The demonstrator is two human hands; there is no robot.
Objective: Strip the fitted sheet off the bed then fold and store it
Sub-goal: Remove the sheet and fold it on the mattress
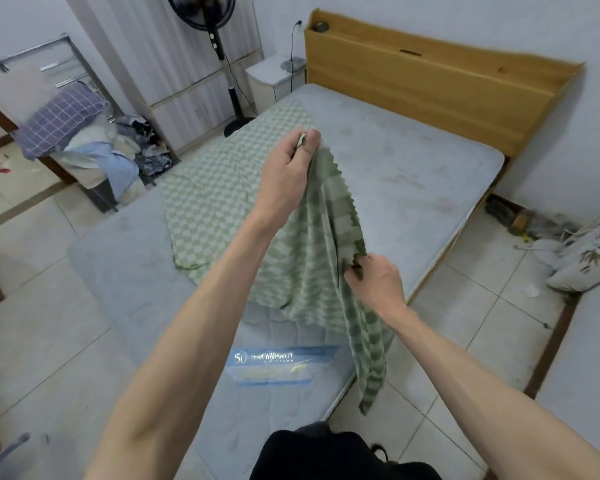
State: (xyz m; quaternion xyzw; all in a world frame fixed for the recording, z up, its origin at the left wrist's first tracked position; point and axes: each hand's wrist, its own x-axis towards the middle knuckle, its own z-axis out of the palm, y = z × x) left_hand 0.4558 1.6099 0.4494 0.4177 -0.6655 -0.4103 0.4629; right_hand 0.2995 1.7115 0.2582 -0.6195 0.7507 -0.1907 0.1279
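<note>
The green checked sheet (222, 202) is off the mattress (413, 174) and partly lifted: its long axis runs from the raised left hand (284, 174), pinching an edge, down to the right hand (374, 282), gripping the lower hem, nearer the body. The rest trails left across the bare mattress toward the fan (215, 46) and laundry pile (94, 157).

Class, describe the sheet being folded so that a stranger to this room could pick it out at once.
Start at the wooden headboard and come down the bare grey mattress. The sheet lies partly spread across it, one part lifted by the left hand and right hand. Its green-and-white check marks it out from the purple plaid bedding piled beside the bed.
</note>
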